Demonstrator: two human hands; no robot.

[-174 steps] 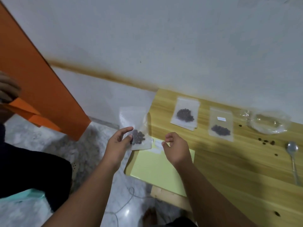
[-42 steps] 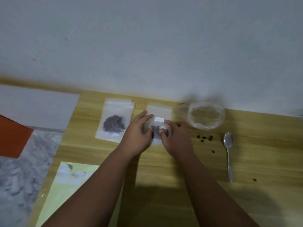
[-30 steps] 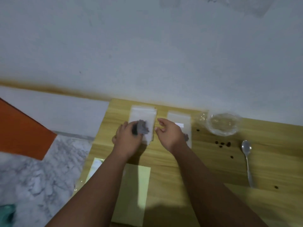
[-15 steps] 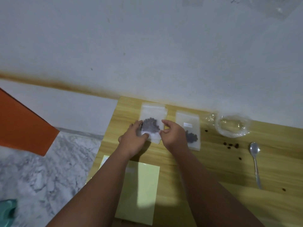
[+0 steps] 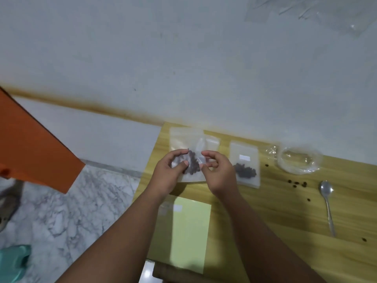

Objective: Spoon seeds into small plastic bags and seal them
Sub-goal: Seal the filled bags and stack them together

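Observation:
A small clear plastic bag of dark seeds (image 5: 193,164) is held over other bags (image 5: 179,137) at the wooden table's back left. My left hand (image 5: 169,174) pinches its left side between thumb and fingers. My right hand (image 5: 217,173) pinches its right edge. A second seed bag (image 5: 245,166) with a white label lies flat just right of my right hand. A crumpled clear plastic bag (image 5: 298,160) lies further right. Loose seeds (image 5: 296,183) are scattered near a metal spoon (image 5: 327,203).
A pale green sheet (image 5: 189,231) with small white labels on it lies at the wooden table's (image 5: 275,217) near left edge. An orange board (image 5: 30,148) leans at the left over a marble floor (image 5: 67,203). The white wall runs close behind the table.
Both hands moved from the right seed bag to the left stack. The bag between my hands has lifted and tilted, and the view shifted slightly.

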